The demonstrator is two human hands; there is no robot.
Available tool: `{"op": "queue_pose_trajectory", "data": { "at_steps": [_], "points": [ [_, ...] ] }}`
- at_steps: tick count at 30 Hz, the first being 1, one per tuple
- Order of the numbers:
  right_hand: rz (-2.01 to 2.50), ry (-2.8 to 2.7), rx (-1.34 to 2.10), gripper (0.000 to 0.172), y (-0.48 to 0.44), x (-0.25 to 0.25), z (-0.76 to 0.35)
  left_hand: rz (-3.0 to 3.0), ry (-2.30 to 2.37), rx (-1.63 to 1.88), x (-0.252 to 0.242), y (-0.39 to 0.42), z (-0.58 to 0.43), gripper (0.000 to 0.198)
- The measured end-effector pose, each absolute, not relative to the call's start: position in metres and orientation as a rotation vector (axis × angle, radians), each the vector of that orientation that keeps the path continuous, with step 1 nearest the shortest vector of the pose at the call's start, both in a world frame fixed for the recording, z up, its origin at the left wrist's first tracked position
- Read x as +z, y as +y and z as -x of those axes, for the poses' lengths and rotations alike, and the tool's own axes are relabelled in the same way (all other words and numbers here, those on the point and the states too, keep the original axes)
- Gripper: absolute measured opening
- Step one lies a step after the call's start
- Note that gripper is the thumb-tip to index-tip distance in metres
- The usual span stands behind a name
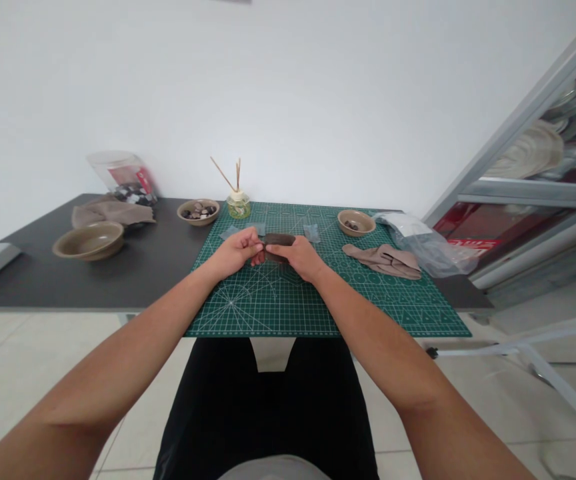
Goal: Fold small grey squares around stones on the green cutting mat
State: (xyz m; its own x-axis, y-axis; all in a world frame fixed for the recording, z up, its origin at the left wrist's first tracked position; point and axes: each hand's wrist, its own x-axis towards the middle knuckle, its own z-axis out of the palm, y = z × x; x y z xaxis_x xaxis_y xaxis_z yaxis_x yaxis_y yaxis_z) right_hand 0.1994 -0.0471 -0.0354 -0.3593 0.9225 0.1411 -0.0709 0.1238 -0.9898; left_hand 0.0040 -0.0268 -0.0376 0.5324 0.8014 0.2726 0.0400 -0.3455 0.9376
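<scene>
Between my hands, above the green cutting mat [268, 307], is a dark brown rounded piece [280, 239] whose exact kind I cannot make out. My right hand [304, 257] grips it from the right, thumb laid across its front. At its left edge my left hand [238, 253] is closed in a pinch, thumb against the fingers. Whether a smaller part sits in that pinch is too small to tell. Just behind the hands lie small clear plastic packets, one at the right [311, 232] and one at the left [229, 232].
A bowl of dark and light stones [198, 212] and a reed diffuser [239, 204] stand at the back. To the right are a small bowl [357, 223], a brown cloth [385, 260] and a plastic bag [425, 243]. Leftward sit a larger bowl [89, 241], another cloth [111, 212] and a clear container [123, 175].
</scene>
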Motion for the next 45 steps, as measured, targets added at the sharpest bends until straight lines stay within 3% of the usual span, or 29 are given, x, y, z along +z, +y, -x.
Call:
{"op": "queue_pose_trajectory", "data": {
  "at_steps": [8, 22, 45],
  "points": [
    [0.873, -1.409, 1.449, 0.026, -0.0429, -0.0429, -0.1964, -1.893, 0.819, 0.88, -0.0355, -0.0301, -0.0023, 0.025],
    [0.967, -1.437, 1.229, 0.024, -0.0425, -0.0462, -0.1951, -1.977, 0.903, 0.851, -0.0351, -0.0302, -0.001, 0.02],
    [0.984, -1.392, 1.279, 0.02, -0.045, -0.0401, -0.1953, -1.922, 0.844, 0.864, -0.035, -0.0297, -0.0022, 0.024]
  ]
}}
